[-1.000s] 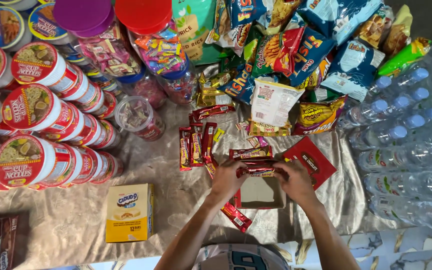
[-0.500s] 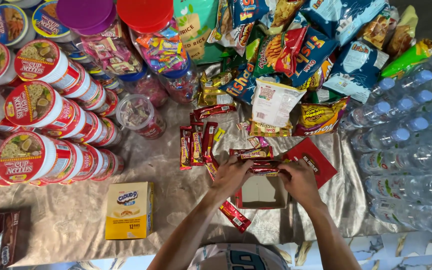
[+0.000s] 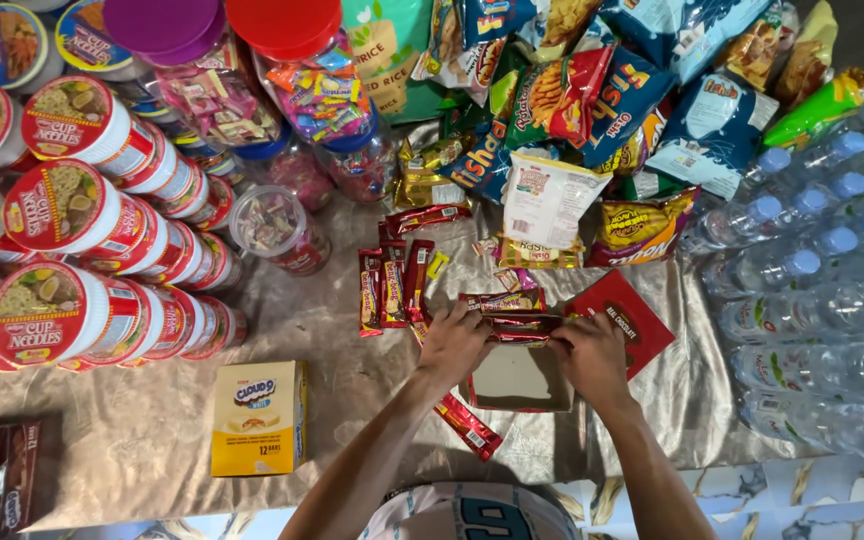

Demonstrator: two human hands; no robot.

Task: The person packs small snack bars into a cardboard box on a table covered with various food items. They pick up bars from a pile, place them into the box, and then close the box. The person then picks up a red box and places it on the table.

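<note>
I hold a small stack of red bars (image 3: 522, 326) between both hands, just above the far edge of the open box (image 3: 518, 378). My left hand (image 3: 455, 342) pinches the stack's left end, fingers curled shut on it; my right hand (image 3: 592, 352) closes on the right end the same way. The stack's long axis runs from 9 to 3 o'clock, straight across from one grip to the other, so neither hand is nearer: each has an end. The box lies at 6 o'clock from the stack, right under my wrists, its mouth facing up and showing bare cardboard inside.

More red bars lie on the counter (image 3: 352, 370): a row (image 3: 392, 288) standing at 10 o'clock from my left hand, long axes running 12 to 6, and one loose bar (image 3: 469, 427) at 7 o'clock by my left forearm. The box's red lid (image 3: 624, 318) lies at 1 o'clock from my right hand, touching it. A yellow carton (image 3: 258, 418) sits well apart at 8 o'clock.
</note>
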